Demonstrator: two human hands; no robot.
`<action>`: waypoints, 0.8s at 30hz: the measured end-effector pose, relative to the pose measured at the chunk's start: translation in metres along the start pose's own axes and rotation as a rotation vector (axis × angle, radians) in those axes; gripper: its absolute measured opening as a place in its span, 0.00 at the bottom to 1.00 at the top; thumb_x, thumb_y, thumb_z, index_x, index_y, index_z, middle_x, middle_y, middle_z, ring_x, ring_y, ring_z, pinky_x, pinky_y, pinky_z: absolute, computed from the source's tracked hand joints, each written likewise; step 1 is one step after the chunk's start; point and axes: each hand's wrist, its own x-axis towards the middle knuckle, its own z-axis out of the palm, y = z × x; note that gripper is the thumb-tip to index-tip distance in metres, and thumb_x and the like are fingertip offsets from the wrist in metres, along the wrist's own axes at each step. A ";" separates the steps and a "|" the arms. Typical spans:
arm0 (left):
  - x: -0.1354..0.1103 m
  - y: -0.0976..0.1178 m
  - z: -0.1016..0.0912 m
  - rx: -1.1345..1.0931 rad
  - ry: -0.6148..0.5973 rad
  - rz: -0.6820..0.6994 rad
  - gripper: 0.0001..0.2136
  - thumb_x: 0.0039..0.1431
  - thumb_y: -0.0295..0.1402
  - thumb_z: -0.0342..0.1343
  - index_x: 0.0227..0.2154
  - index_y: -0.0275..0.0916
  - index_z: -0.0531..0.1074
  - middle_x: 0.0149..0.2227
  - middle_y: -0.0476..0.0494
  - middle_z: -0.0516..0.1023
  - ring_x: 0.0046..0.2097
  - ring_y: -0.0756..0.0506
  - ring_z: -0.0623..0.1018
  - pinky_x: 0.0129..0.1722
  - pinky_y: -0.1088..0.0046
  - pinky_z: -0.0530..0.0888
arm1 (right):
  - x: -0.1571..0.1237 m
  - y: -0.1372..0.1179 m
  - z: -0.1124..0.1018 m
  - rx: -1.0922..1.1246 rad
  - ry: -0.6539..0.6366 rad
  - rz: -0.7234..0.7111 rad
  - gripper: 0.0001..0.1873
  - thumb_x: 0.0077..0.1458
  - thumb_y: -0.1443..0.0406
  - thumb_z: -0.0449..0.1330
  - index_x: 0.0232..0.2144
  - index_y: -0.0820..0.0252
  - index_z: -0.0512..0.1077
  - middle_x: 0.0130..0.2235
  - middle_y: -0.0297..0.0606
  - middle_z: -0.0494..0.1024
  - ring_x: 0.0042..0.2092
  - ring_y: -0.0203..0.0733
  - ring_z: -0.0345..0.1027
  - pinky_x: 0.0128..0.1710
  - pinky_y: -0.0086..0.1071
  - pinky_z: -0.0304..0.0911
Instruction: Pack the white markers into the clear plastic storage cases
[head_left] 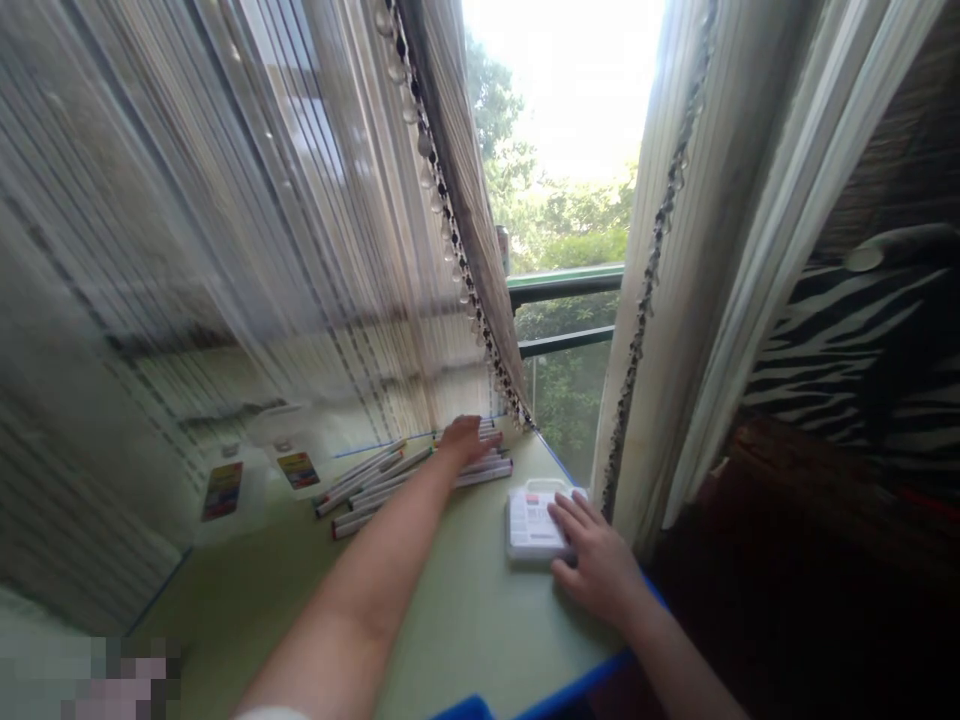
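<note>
Landmark: case (529,530). Pens (390,482) lie left of it and slightly beyond, long axes mostly slanting away rightward. Left hand (463,440), the nearer, is over their case-side end; grip cannot be told. Right hand (596,560) spread on case, unclenched.

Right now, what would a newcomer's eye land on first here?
The bright window at the top, between the curtains, stands out first. Below, on the table, the right hand lies on a white case; farther left, the left hand is over loose markers.
</note>
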 end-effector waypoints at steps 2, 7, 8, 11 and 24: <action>0.025 -0.006 0.005 0.004 -0.023 0.006 0.34 0.53 0.56 0.47 0.54 0.34 0.62 0.57 0.32 0.67 0.59 0.36 0.65 0.55 0.61 0.63 | -0.001 -0.001 0.000 0.001 -0.001 0.020 0.37 0.42 0.65 0.55 0.58 0.61 0.62 0.63 0.38 0.58 0.65 0.54 0.43 0.62 0.49 0.47; 0.040 -0.012 0.024 0.009 -0.090 0.031 0.35 0.48 0.60 0.48 0.51 0.37 0.65 0.53 0.33 0.70 0.55 0.35 0.69 0.52 0.59 0.64 | 0.002 0.008 -0.009 0.018 -0.065 -0.034 0.39 0.40 0.64 0.59 0.58 0.59 0.62 0.62 0.41 0.60 0.65 0.57 0.45 0.63 0.50 0.46; 0.036 -0.012 0.028 0.011 -0.085 0.046 0.34 0.48 0.60 0.48 0.49 0.38 0.67 0.51 0.34 0.71 0.53 0.35 0.70 0.51 0.60 0.64 | 0.003 0.012 -0.012 0.021 -0.087 -0.054 0.39 0.39 0.63 0.61 0.58 0.58 0.63 0.62 0.42 0.60 0.65 0.57 0.45 0.63 0.51 0.45; 0.021 -0.012 0.034 0.017 -0.021 0.101 0.30 0.50 0.59 0.48 0.46 0.39 0.68 0.49 0.36 0.72 0.52 0.36 0.71 0.52 0.60 0.63 | 0.008 0.024 -0.022 0.054 -0.131 -0.091 0.37 0.36 0.57 0.66 0.52 0.56 0.68 0.65 0.44 0.53 0.66 0.61 0.34 0.62 0.55 0.42; -0.057 0.016 0.032 -0.027 -0.036 0.094 0.34 0.49 0.59 0.48 0.52 0.38 0.65 0.52 0.34 0.69 0.52 0.33 0.68 0.53 0.54 0.61 | 0.002 0.056 -0.027 0.220 -0.043 -0.259 0.33 0.40 0.56 0.63 0.51 0.57 0.69 0.59 0.48 0.63 0.62 0.58 0.51 0.61 0.50 0.49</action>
